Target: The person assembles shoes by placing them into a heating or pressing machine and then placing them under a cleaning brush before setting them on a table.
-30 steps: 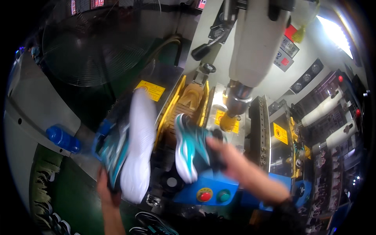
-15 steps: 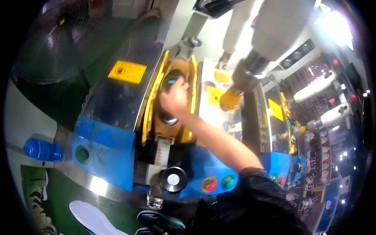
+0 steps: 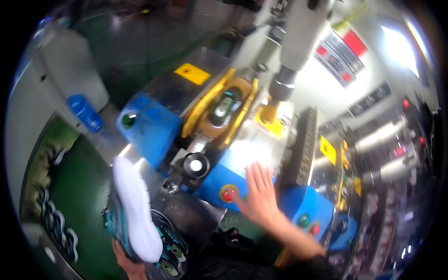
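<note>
At the lower left, my left hand (image 3: 127,262) grips a teal and black shoe (image 3: 135,210) with a white sole. The sole faces up and right; most of the fingers are hidden behind the shoe. My right hand (image 3: 259,193) is open, fingers spread, above the blue front of a pressing machine. Its thumb is at a red push button (image 3: 228,194); whether it presses cannot be seen. A dark shoe-shaped piece (image 3: 226,107) with a pale top lies in the machine's cradle (image 3: 205,128), between yellow side pads (image 3: 206,103).
A grey press arm with a yellow tip (image 3: 269,113) hangs right of the cradle. A black round knob (image 3: 196,165) juts out in front. Several shoes (image 3: 171,240) sit below my left hand. A blue bottle (image 3: 85,113) is at left. A second machine (image 3: 305,210) stands at right.
My right hand has left the dark piece in the cradle and moved down and right to the red button. My left hand has come into view with the raised shoe. The view has turned.
</note>
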`<state>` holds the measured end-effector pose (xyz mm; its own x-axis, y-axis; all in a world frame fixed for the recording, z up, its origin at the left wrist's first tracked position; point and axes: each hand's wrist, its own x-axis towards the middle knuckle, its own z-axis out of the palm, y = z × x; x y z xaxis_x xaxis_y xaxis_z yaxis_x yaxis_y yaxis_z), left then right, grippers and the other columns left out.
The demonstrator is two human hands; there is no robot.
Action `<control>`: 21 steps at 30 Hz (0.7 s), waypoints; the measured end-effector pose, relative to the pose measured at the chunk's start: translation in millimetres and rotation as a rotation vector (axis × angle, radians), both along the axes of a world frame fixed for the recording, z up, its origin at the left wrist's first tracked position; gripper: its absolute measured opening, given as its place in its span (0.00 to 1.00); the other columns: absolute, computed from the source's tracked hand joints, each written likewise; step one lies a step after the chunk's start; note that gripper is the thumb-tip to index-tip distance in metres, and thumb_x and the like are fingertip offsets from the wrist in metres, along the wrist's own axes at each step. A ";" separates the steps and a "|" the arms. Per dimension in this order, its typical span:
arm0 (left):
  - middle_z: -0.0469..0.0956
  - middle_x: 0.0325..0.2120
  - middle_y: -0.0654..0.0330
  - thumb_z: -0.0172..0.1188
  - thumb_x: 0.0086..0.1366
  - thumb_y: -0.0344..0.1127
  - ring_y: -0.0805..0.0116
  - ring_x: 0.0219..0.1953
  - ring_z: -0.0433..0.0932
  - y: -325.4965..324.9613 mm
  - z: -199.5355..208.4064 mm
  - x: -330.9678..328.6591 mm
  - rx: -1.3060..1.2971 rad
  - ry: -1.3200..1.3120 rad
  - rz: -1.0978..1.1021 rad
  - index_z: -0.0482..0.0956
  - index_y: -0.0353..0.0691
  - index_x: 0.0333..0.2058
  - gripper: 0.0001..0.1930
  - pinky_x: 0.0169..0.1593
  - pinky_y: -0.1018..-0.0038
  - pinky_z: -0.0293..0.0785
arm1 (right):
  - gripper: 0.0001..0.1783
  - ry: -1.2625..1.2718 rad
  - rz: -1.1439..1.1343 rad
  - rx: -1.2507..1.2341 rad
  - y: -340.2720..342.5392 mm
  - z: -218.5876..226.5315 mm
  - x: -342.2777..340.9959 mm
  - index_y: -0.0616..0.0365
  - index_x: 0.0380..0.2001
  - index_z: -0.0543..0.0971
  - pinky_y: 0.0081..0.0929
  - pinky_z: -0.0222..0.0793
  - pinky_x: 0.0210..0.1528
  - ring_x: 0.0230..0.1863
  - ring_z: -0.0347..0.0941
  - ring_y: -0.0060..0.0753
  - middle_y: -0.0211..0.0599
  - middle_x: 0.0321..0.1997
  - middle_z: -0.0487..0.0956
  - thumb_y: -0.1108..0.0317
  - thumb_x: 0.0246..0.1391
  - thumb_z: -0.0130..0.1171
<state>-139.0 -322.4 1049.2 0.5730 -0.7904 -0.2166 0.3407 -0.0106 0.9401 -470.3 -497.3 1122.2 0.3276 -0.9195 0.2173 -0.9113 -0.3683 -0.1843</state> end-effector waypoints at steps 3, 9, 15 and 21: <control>0.65 0.55 0.52 0.47 0.66 0.44 0.55 0.56 0.66 10.4 1.8 -30.5 -0.105 0.350 0.039 0.58 0.35 0.60 0.27 0.57 0.61 0.65 | 0.49 0.133 -0.058 0.205 71.6 -33.4 -43.9 0.71 0.62 0.54 0.56 0.41 0.67 0.69 0.46 0.58 0.61 0.67 0.52 0.52 0.46 0.64; 0.64 0.55 0.50 0.46 0.67 0.42 0.55 0.56 0.66 48.8 35.2 -87.3 -0.068 0.028 -0.001 0.54 0.38 0.62 0.28 0.58 0.60 0.65 | 0.53 -0.980 0.176 0.589 102.7 8.4 -12.1 0.65 0.66 0.43 0.43 0.42 0.69 0.70 0.46 0.51 0.57 0.69 0.48 0.51 0.50 0.62; 0.61 0.57 0.48 0.60 0.59 0.48 0.56 0.59 0.62 124.3 94.3 -198.7 -0.223 0.071 -0.378 0.49 0.33 0.63 0.42 0.63 0.63 0.55 | 0.27 -1.685 0.365 1.492 161.7 -52.5 -25.1 0.65 0.54 0.66 0.30 0.70 0.53 0.47 0.75 0.34 0.43 0.46 0.77 0.60 0.56 0.55; 0.68 0.53 0.48 0.53 0.63 0.51 0.54 0.60 0.63 120.7 99.4 -138.6 -0.461 -0.601 -0.577 0.56 0.31 0.57 0.33 0.66 0.53 0.44 | 0.32 -1.580 0.066 1.853 260.6 -42.8 5.6 0.63 0.61 0.60 0.28 0.63 0.58 0.56 0.67 0.31 0.39 0.55 0.71 0.55 0.59 0.50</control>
<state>-277.7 -201.8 1148.6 -0.0183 -0.9201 0.3912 -0.1430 0.3897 0.9098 -464.7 -236.8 1079.4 0.8162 -0.3740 -0.4403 0.1625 0.8800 -0.4463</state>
